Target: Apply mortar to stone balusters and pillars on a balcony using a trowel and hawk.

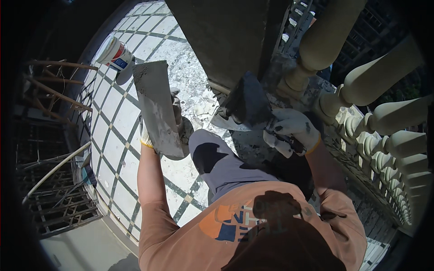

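Note:
My left hand [146, 137], in a white glove with a yellow cuff, grips a long rectangular plastering float [156, 101] from behind. The float's grey face is smeared with mortar, and it covers most of that hand. On the right, my gloved right hand [294, 128] is closed round the dark handle of a trowel [248, 101]. Its broad, dark blade points up and left, close to the foot of a grey rendered pillar [221, 31]. A dark lump that looks like mortar sits by the blade's left edge.
A white bucket [115, 54] with a coloured label stands at the far left on the tiled floor [115, 153]. Mortar crumbs [201, 90] litter the tiles beside the pillar. Stone balusters [361, 86] line the right side. Wooden frames [61, 83] stand at the left.

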`<state>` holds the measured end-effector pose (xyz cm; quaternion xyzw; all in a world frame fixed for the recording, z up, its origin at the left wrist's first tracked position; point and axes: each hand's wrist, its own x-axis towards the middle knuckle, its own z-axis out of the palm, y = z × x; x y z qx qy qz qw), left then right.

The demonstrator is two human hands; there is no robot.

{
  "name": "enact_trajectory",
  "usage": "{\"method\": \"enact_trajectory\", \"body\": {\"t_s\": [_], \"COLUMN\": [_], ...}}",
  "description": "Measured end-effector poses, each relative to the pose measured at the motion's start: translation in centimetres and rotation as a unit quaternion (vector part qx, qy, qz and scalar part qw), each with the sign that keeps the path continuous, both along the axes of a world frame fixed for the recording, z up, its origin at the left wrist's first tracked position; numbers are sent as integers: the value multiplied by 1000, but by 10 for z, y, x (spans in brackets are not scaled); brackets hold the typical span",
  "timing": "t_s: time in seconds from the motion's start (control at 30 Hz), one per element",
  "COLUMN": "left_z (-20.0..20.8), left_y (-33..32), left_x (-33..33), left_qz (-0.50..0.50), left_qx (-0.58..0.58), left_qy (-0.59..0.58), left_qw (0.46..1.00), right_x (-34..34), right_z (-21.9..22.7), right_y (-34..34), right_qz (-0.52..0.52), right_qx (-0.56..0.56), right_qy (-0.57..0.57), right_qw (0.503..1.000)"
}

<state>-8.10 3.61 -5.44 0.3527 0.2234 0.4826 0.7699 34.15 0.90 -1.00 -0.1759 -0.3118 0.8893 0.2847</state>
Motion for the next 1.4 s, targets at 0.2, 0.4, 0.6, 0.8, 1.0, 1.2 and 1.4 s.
{"method": "enact_trajectory", "body": {"t_s": [0.2, 0.4, 0.6, 0.8, 1.0, 1.2, 1.4], "left_z": [0, -2, -71, -116, -114, -139, -129], "left_y": [-14, -26, -50, -98, -128, -152, -152], "left_x": [28, 39, 21, 44, 66, 45, 59], "left_qz": [67, 68, 57, 106, 333, 227, 269], "left_qx": [-157, -292, -263, -223, -282, -186, -246], "left_qy": [10, -60, -238, -229, -52, -173, -244], "left_qw": [985, 952, 933, 942, 898, 940, 899], "right_x": [-8, 0, 32, 44, 25, 8, 7], "right_z": [0, -5, -22, -77, -135, -208, -249], "right_y": [14, 13, 5, 45, 101, 167, 218], "right_qz": [24, -11, -163, -283, -298, -417, -448], "right_qx": [-9, 17, 108, 157, 115, 57, 183], "right_qy": [34, 1, -212, -442, -512, -424, -514], "right_qw": [999, 1000, 958, 837, 797, 802, 709]}}
